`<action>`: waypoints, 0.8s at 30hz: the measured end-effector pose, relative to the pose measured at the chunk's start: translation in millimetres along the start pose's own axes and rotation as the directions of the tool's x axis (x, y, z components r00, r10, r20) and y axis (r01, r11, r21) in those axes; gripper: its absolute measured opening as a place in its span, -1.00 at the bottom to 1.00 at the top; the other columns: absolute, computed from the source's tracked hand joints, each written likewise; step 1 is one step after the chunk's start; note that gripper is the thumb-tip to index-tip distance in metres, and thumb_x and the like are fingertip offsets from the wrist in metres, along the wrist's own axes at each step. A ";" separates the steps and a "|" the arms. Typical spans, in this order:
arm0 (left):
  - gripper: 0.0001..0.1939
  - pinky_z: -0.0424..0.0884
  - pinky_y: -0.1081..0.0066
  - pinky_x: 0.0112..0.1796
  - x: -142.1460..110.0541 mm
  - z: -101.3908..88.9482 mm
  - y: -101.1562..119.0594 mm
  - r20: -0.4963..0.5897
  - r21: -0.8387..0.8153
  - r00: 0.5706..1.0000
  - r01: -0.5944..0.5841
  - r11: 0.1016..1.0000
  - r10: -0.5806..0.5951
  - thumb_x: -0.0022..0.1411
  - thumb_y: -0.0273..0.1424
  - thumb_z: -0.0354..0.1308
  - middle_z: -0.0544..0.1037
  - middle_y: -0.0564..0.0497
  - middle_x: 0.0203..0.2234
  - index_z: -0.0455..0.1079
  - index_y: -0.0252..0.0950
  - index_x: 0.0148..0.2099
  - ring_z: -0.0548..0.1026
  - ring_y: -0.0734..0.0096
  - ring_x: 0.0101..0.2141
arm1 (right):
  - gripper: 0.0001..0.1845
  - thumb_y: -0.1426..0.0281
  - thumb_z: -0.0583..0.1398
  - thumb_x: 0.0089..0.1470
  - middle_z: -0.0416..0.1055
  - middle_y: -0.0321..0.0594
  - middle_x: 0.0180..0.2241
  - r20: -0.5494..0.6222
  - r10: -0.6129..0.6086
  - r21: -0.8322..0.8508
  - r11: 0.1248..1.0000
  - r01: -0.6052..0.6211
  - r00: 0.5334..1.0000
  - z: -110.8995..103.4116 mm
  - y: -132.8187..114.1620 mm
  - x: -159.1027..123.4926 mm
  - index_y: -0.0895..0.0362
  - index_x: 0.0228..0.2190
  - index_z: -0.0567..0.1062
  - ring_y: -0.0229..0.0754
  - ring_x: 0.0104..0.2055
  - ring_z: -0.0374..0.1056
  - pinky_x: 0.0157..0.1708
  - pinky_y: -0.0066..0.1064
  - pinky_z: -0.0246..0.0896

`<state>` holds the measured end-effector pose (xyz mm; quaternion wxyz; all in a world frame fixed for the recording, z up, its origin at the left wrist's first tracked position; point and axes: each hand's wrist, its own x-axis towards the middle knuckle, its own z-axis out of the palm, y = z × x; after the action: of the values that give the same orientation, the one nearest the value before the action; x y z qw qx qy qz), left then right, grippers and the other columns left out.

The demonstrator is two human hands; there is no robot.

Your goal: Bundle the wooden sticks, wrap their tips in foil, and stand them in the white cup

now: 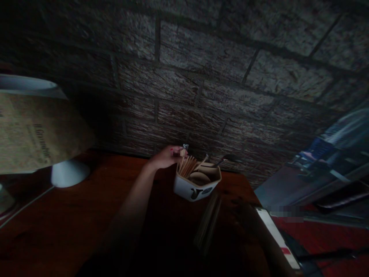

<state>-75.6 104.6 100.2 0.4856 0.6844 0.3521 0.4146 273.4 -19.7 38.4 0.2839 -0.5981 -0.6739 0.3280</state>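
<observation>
A white caddy (187, 188) with a dark printed mark stands on the wooden table near the wall. Pale wooden sticks (188, 166) lean out of its left side, and a round brown thing (200, 178) sits inside. My left hand (167, 157) is at the caddy's back left corner, its fingers curled by the stick tops and a shiny metal end (185, 146). What they grip is unclear. My right hand (243, 209) is a dark shape right of the caddy, its fingers lost in shadow. A blurred bundle of long thin things (209, 223) lies in front of the caddy.
A brick wall (184, 92) rises behind the table (109, 200). At the left stand a lamp-like object with a printed brown shade (40, 130) and white base (69, 173), with a cord. A lit phone (276, 236) is at the right, near a blue-grey plastic-looking thing (314, 165).
</observation>
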 end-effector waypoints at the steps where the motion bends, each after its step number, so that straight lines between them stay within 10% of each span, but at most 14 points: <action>1: -0.84 0.41 0.31 -0.11 -0.2 -1.5 -0.3 -0.002 0.023 1.000 -0.009 1.000 0.010 0.02 -0.46 0.31 0.66 -0.06 -0.30 0.53 -0.36 -0.27 0.58 0.27 -0.23 | -0.85 0.21 0.31 -0.11 0.62 -0.04 -0.33 -0.001 0.016 -0.013 1.000 -0.016 1.000 0.8 -7.3 -3.9 -0.01 -0.49 0.64 0.08 -0.34 0.54 -0.41 -0.19 0.44; 5: -0.78 0.41 0.29 -0.11 -2.0 -4.0 -0.4 -0.049 0.137 0.998 -0.031 0.990 0.038 0.09 -0.35 0.28 0.66 -0.07 -0.28 0.55 -0.35 -0.21 0.57 0.24 -0.21 | -0.66 0.16 0.26 0.07 0.62 -0.12 -0.23 0.086 -0.043 0.034 0.999 0.041 0.995 13.5 -57.6 -2.4 -0.02 -0.13 0.62 -0.01 -0.30 0.56 -0.34 -0.28 0.46; 8: -0.72 0.42 0.26 -0.11 -5.1 -3.8 2.2 -0.069 0.190 0.996 -0.033 0.981 0.047 0.11 -0.28 0.27 0.66 -0.08 -0.24 0.56 -0.35 -0.16 0.58 0.19 -0.18 | -0.51 0.19 0.29 0.05 0.60 -0.12 -0.15 -0.123 -0.177 0.020 0.983 0.181 0.976 24.2 -95.9 32.9 0.03 0.03 0.48 -0.03 -0.26 0.56 -0.31 -0.27 0.46; 11: -0.70 0.43 0.25 -0.07 -10.3 -5.1 7.7 -0.043 0.188 0.998 -0.033 0.982 0.042 0.07 -0.34 0.31 0.66 -0.07 -0.19 0.56 -0.35 -0.14 0.58 0.19 -0.15 | -0.53 0.27 0.28 0.04 0.61 -0.17 -0.24 -0.003 -0.300 0.093 0.950 0.298 0.954 30.0 -116.8 80.3 0.05 0.01 0.45 -0.07 -0.26 0.54 -0.27 -0.30 0.43; 24: -0.80 0.45 0.33 -0.09 -2.2 7.6 7.3 -0.141 0.082 0.986 -0.076 0.994 0.087 0.14 -0.42 0.29 0.67 -0.05 -0.22 0.54 -0.31 -0.15 0.59 0.32 -0.17 | -0.71 0.16 0.21 0.15 0.54 -0.22 -0.37 0.060 -0.433 0.200 0.888 0.414 0.899 43.0 -123.1 142.2 0.13 -0.33 0.54 -0.19 -0.37 0.41 -0.36 -0.38 0.27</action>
<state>-69.1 97.8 105.4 0.4151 0.6842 0.3737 0.4688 146.3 108.4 106.4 0.3669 -0.3902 -0.7691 0.3488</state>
